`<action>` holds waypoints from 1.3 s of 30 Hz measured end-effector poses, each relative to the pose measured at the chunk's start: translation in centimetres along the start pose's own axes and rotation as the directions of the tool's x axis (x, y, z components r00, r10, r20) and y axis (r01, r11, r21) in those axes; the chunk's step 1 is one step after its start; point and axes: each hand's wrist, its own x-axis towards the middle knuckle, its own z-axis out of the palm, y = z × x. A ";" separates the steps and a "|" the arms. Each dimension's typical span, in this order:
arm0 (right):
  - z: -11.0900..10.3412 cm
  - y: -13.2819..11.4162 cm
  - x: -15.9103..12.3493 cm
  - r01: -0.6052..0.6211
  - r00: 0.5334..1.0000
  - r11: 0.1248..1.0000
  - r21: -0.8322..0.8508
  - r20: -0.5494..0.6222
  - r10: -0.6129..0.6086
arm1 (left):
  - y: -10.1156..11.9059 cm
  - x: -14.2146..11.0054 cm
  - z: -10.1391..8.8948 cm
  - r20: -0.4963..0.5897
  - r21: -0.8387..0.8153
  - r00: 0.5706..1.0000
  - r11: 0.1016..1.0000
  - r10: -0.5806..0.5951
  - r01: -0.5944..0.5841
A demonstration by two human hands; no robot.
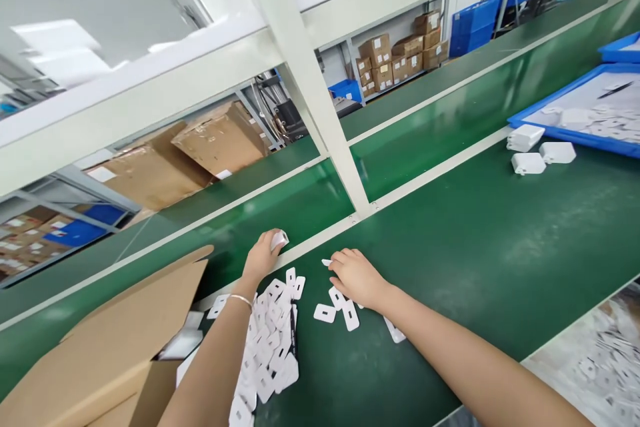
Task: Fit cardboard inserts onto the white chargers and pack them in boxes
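My left hand (260, 257) is closed round a small white plastic case (280, 239), held by the white rail along the bench. Between the fingertips of my right hand (357, 277) a flat white plastic plate (327, 262) shows only its end. A few loose white plates with dark slots (325, 313) lie just below that hand, some partly hidden by it. Beside and under my left forearm spreads a heap of similar white plates (270, 323), with a black edge showing at its right side. The forearm hides part of the heap.
An open cardboard box (135, 333) stands at the left. White plastic cases (529, 163) sit near a blue-rimmed tray (575, 137) of white parts at the right. A pale metal post (320, 93) rises from the green bench (450, 233). Clear bagged parts (600, 353) lie lower right.
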 end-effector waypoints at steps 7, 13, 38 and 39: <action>0.2 0.3 -0.4 -0.015 0.953 0.981 0.191 -0.294 0.072 | 5.4 -5.5 -1.3 -0.039 -0.873 0.996 0.488 -0.081 0.006; -0.8 -0.9 -0.9 0.001 0.932 0.937 0.348 -0.339 0.125 | 8.5 -15.4 -1.9 -0.148 -0.950 0.988 0.272 0.053 -0.156; -3.6 -5.9 -2.6 0.271 0.911 0.850 0.452 -0.406 -0.075 | 8.7 -19.8 0.2 -0.163 -0.869 0.956 0.423 0.244 -0.256; -3.5 -5.9 -2.6 0.282 0.913 0.855 0.435 -0.397 -0.099 | 8.7 -19.9 0.2 -0.160 -0.870 0.954 0.420 0.253 -0.257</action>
